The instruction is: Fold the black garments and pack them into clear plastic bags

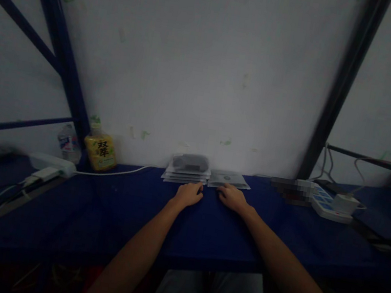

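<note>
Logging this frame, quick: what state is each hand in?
Left hand: open, nothing visibly held, near the taller packet stack.
Right hand: open, nothing visibly held, near the lower packet pile.

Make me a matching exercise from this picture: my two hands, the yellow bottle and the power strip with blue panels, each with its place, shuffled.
Things:
1. Left hand
2. Right hand
3. Yellow bottle
4. Power strip with blue panels

Places:
A. Beside the blue post at the left
B. Nearest the lower pile of packets
C. At the right side of the desk
D. Nearest the taller stack of packets

Pairs: 1-D, 2-B, 3-A, 4-C
</note>
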Tool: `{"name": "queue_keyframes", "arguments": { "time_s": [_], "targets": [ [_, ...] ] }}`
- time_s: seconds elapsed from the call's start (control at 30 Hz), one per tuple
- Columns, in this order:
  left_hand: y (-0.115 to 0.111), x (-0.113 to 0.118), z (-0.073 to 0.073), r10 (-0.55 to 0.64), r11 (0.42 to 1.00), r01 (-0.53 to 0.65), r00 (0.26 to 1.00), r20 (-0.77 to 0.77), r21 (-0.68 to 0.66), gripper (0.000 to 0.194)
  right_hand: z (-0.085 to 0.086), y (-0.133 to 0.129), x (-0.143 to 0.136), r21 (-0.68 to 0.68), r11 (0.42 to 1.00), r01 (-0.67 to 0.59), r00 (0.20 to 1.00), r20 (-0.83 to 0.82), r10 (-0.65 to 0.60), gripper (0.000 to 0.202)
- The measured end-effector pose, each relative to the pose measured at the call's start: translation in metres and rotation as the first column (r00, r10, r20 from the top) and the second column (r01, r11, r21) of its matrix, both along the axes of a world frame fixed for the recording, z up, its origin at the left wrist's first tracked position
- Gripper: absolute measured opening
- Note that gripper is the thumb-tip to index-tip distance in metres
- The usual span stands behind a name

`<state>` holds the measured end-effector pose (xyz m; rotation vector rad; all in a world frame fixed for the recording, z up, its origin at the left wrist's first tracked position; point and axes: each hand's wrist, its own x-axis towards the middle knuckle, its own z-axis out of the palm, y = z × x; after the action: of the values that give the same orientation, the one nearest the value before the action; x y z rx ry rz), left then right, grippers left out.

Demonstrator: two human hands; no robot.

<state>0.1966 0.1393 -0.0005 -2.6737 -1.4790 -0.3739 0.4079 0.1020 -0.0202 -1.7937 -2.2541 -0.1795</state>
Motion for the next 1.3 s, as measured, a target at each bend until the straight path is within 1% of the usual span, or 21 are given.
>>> {"name": "queue_keyframes", "arguments": {
  "time_s": [0.13,0.33,0.97,1.3],
  "targets": [
    [0.000,0.000,0.000,-0.010,1.000,0.010,1.000,-0.009,0.004,0.024,0.002,0.001,0.005,-0.035,0.999,-0.021,0.999,-0.025,0.020,0.036],
    [0.001,0.001,0.000,-0.011,1.000,0.011,1.000,-0.022,0.000,0.025,0.002,0.001,0.008,-0.049,0.998,-0.040,0.999,-0.018,0.039,0.035],
    [0.000,0.000,0.002,-0.024,1.000,0.024,0.998,-0.059,-0.008,0.027,-0.005,0.012,0.017,-0.034,0.987,-0.158,0.986,-0.057,0.156,0.035],
    [0.002,0.000,-0.001,-0.036,0.999,0.036,0.997,-0.063,0.000,0.028,-0.005,0.012,0.019,-0.042,0.985,-0.165,0.984,-0.080,0.162,0.036]
  ]
}}
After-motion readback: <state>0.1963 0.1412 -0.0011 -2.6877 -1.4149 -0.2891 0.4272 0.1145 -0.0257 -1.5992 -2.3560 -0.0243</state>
